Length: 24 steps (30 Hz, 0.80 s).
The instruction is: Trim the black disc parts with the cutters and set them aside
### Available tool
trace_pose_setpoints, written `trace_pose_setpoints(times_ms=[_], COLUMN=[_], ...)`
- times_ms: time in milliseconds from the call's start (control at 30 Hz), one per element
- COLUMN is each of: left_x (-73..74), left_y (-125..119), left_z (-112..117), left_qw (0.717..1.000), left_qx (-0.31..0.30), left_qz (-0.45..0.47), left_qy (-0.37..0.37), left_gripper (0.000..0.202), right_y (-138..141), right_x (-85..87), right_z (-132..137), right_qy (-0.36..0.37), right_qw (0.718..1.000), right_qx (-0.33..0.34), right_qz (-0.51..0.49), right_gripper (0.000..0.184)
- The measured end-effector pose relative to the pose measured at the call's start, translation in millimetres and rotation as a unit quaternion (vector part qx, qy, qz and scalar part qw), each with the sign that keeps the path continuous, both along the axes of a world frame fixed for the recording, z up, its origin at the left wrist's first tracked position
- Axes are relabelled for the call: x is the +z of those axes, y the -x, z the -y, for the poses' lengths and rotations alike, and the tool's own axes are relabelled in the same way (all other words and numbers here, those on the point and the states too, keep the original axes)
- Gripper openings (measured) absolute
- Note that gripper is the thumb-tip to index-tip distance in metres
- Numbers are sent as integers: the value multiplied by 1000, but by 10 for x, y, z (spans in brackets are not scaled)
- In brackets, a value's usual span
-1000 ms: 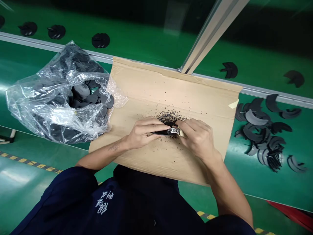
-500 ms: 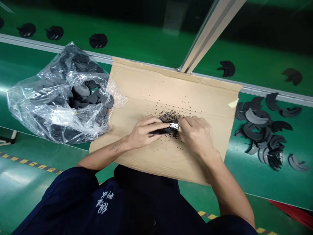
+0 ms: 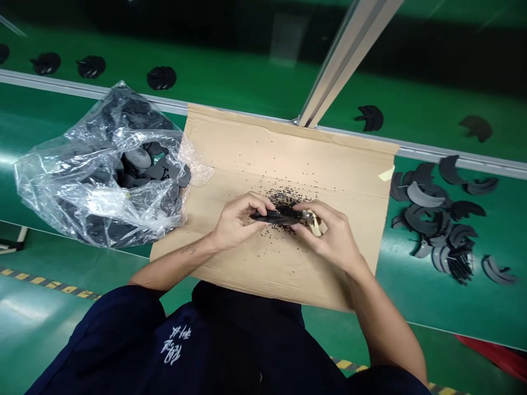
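- so, where is the thin dark part (image 3: pixel 276 218) right now?
- between the two hands, lying roughly crosswise, above the middle of a cardboard sheet (image 3: pixel 230 137).
- and who has hold of it?
- both. the left hand (image 3: pixel 239 224) pinches its left end, thumb against fingers. the right hand (image 3: pixel 329 233) has thumb and forefinger closed on the other end.
- anything else in that right hand?
- yes, a small tool (image 3: pixel 315 225) with metal and a cream handle, tucked in by the palm. i can't tell what kind; the fingers hide a good bit of it.
- what's all that around the part?
- black specks (image 3: pixel 286 193), thick just beyond the hands and thinner farther out across the cardboard.
- and past the sheet?
- to the left, a clear plastic bag (image 3: pixel 74 175) full of dark pieces, its edge overlapping the cardboard. to the right, a heap of curved dark pieces (image 3: pixel 426 219) on the green bench (image 3: pixel 486 318).
- farther off?
- a metal rail (image 3: pixel 461 156) along the far edge, with a slanting post (image 3: pixel 335 68) rising from it.
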<state>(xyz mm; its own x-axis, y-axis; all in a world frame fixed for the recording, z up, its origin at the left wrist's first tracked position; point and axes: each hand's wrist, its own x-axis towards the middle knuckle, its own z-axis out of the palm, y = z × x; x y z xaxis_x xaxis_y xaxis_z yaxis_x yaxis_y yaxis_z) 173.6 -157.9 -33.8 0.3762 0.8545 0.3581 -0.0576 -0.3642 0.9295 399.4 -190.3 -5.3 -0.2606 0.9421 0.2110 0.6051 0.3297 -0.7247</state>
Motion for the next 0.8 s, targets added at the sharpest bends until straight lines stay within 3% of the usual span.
trace_pose_setpoints(times_ms=[167, 333, 400, 467, 567, 667, 800], left_x=[-8, -28, -35, -37, -34, -33, -41], left_y=[3, 18, 17, 15, 14, 12, 7], left_z=[-7, -32, -27, -18, -4, 4, 4], left_qw=[992, 990, 990, 989, 988, 988, 989], left_qx=[16, -7, -20, -29, -29, -25, -22], left_qz=[-84, -82, -72, -67, -64, -58, -49], left_qy=[-92, -116, -123, -130, -138, -139, -138], left_gripper=[27, 25, 26, 25, 27, 28, 29], right_y=[146, -11, -91, -139, -138, -87, -34], right_x=[54, 193, 185, 135, 51, 18, 9], right_z=[58, 41, 5, -34, -76, -86, -62], right_qy=[-63, 34, 18, -48, -123, -144, -154], right_qw=[996, 985, 994, 998, 973, 957, 952], right_qx=[44, 111, 74, 27, 51, 82, 66], right_qz=[-54, -128, -80, 35, 187, 239, 257], right_gripper=[5, 7, 5, 9, 18, 21, 22])
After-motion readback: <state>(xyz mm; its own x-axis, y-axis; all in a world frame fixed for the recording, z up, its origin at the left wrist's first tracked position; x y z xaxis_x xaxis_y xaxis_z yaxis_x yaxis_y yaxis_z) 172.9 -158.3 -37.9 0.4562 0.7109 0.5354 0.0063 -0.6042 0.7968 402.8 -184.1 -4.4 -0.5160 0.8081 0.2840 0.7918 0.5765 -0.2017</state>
